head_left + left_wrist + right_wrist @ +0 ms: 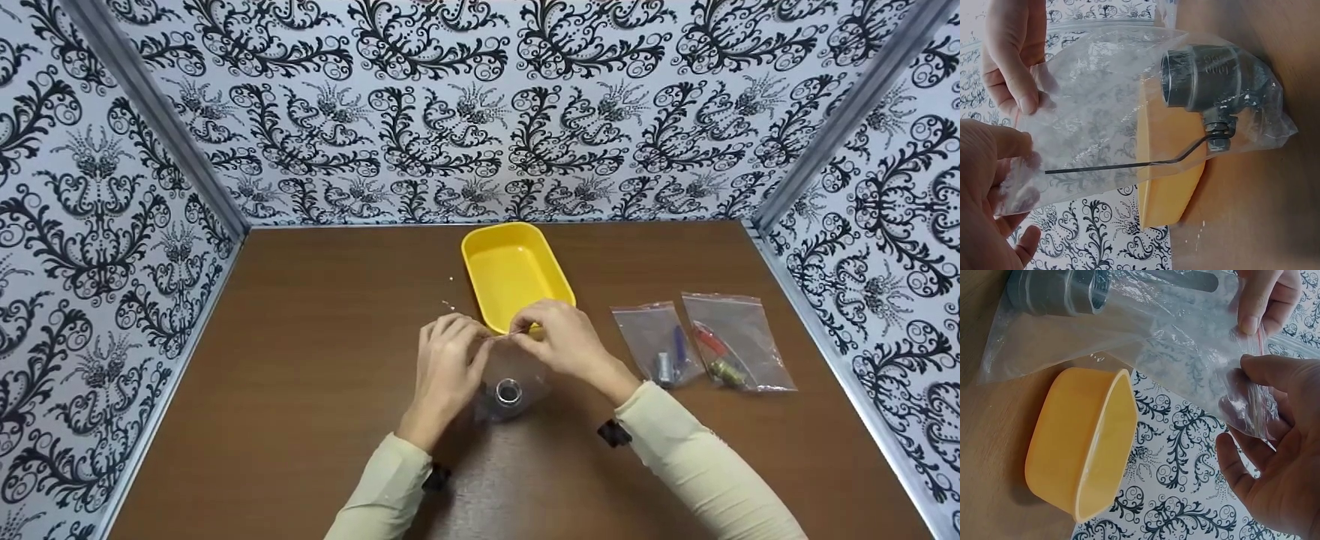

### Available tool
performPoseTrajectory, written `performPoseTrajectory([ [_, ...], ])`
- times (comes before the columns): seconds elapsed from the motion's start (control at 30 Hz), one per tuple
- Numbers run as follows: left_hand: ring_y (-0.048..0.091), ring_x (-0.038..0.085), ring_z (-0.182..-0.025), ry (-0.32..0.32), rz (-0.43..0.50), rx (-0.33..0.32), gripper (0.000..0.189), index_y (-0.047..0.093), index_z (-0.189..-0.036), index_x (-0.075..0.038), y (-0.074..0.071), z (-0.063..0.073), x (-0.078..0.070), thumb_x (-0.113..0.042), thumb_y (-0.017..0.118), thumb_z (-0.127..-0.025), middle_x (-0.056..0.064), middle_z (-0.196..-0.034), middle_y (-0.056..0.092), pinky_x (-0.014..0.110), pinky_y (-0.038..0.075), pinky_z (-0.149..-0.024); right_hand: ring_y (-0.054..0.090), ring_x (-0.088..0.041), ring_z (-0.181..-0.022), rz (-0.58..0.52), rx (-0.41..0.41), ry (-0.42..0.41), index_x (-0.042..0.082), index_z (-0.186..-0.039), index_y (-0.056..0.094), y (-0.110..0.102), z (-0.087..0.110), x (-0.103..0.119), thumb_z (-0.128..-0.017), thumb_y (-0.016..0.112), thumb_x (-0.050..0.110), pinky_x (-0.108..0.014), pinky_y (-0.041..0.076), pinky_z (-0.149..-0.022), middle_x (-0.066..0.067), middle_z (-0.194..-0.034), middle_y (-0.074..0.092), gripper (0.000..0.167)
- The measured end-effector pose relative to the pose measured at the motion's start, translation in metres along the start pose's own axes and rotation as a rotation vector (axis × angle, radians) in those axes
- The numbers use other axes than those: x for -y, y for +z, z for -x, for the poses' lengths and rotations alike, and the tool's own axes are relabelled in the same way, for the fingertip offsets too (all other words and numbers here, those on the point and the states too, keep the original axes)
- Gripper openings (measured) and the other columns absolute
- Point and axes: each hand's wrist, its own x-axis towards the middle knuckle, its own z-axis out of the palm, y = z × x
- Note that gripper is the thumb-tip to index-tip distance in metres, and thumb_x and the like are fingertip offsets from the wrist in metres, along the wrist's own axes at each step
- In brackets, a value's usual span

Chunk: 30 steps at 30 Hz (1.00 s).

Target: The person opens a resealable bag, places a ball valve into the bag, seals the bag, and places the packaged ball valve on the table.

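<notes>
Both hands hold a clear zip bag [1100, 112] by its top edge. Inside the bag lies a grey metal ball valve [1207, 79] with a long thin lever [1112, 167]; from above, the valve's round opening [508, 391] faces up. My left hand [448, 364] pinches the left part of the bag's mouth between thumb and fingers. At the right part of that edge, my right hand [562, 337] pinches the plastic, close to the red zip line seen in the right wrist view. The bag hangs down from the fingers with the valve at its bottom.
A yellow tray [506, 274] stands just behind the hands. To the right lie two more zip bags: one [641, 330] with a grey cylinder and a blue piece, another [757, 337] with red and brass-coloured parts. Small white bits [448, 305] lie left of the tray. Patterned walls enclose the table.
</notes>
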Motion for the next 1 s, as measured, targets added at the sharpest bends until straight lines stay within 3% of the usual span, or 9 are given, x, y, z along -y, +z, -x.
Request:
performPoseTrajectory([
  [0.27, 0.060, 0.016, -0.104, 0.090, -0.104, -0.003, 0.008, 0.073, -0.087, -0.021, 0.002, -0.003, -0.010, -0.028, 0.074, -0.085, -0.009, -0.090, 0.072, 0.043, 0.037, -0.095, 0.063, -0.014, -0.082, 0.031, 0.026, -0.062, 0.018, -0.087, 0.073, -0.004, -0.001, 0.000, -0.085, 0.075, 0.025, -0.035, 0.052, -0.077, 0.004, -0.083, 0.070, 0.008],
  [0.67, 0.060, 0.014, -0.104, 0.060, -0.069, 0.006, 0.006, 0.074, -0.084, -0.023, 0.001, -0.005, -0.010, -0.028, 0.076, -0.083, -0.011, -0.087, 0.073, 0.045, 0.034, -0.098, 0.062, -0.014, -0.083, 0.010, 0.103, -0.023, 0.018, -0.090, 0.073, -0.010, -0.001, -0.006, -0.084, 0.075, 0.025, -0.034, 0.052, -0.080, 0.005, -0.085, 0.070, 0.009],
  [0.83, 0.060, 0.014, -0.104, 0.051, -0.039, 0.012, 0.004, 0.075, -0.084, -0.023, 0.000, -0.006, -0.008, -0.026, 0.077, -0.082, -0.012, -0.087, 0.073, 0.044, 0.034, -0.098, 0.061, -0.013, -0.082, -0.015, 0.085, 0.007, 0.019, -0.086, 0.072, -0.012, 0.000, -0.006, -0.084, 0.075, 0.024, -0.035, 0.052, -0.080, 0.006, -0.083, 0.069, 0.006],
  [1.0, 0.061, 0.015, -0.105, 0.048, -0.038, 0.006, 0.005, 0.074, -0.084, -0.022, -0.002, -0.008, -0.008, -0.024, 0.078, -0.081, -0.011, -0.088, 0.073, 0.045, 0.033, -0.097, 0.061, -0.011, -0.080, 0.002, 0.038, -0.019, 0.019, -0.082, 0.070, -0.011, 0.001, -0.005, -0.084, 0.074, 0.022, -0.034, 0.052, -0.077, 0.006, -0.081, 0.068, 0.005],
])
